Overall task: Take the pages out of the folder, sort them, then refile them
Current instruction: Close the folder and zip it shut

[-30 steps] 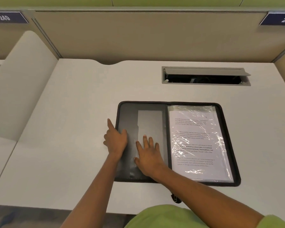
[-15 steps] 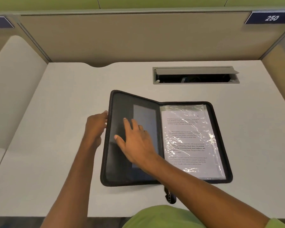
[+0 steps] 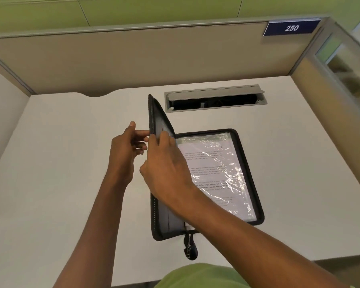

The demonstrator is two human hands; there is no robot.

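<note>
Desk (image 3: 71, 163) of white laminate carries a black zip folder (image 3: 247, 165), right of centre and near the person. Its right half lies flat with sleeved pages (image 3: 214, 175) inside, and its left cover (image 3: 158, 117) stands nearly upright. The right hand (image 3: 164, 163) pinches the cover's free edge. The left hand (image 3: 125, 150) touches that edge with 1 straight forefinger, thumb lifted off. A zipper pull (image 3: 188, 249) lies at the folder's near end.

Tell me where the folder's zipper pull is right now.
In the head view, the zipper pull lies on the desk just off the folder's near edge, below its spine, near bottom centre.
</note>
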